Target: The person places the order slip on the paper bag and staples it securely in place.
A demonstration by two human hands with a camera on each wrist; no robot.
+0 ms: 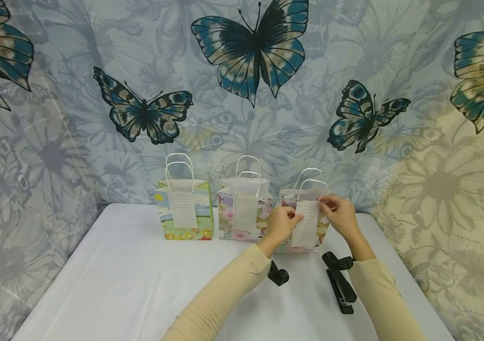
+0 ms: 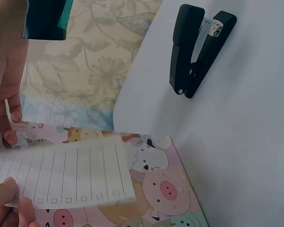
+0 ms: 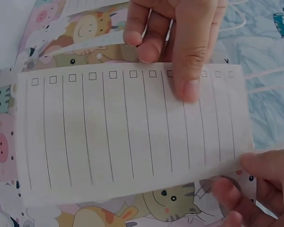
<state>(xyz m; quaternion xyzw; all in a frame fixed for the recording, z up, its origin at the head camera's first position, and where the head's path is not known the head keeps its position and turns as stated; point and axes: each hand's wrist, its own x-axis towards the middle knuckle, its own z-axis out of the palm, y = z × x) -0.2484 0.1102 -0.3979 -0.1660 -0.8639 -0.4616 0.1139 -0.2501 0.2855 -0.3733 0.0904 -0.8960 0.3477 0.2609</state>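
Observation:
A white lined sheet with small checkboxes [image 1: 306, 225] lies against the front of the rightmost gift bag [image 1: 284, 247], which is printed with cartoon animals [image 2: 165, 191]. My left hand [image 1: 282, 225] pinches the sheet's left edge, its thumb over the checkbox column in the right wrist view. At the upper right corner, my right hand [image 1: 339, 215] pinches the sheet between thumb and fingers [image 3: 227, 191]. The bag stands upright with its white handles [image 1: 310, 182] raised. Part of the bag's front is hidden behind the sheet and hands.
To the left stand a pink animal-print bag [image 1: 225, 222] and a green landscape bag [image 1: 167, 218], each with a similar sheet on its front. A black stapler [image 1: 344, 289] lies near my right forearm. The white-covered table [image 1: 118, 274] meets a butterfly-print backdrop [image 1: 139, 166].

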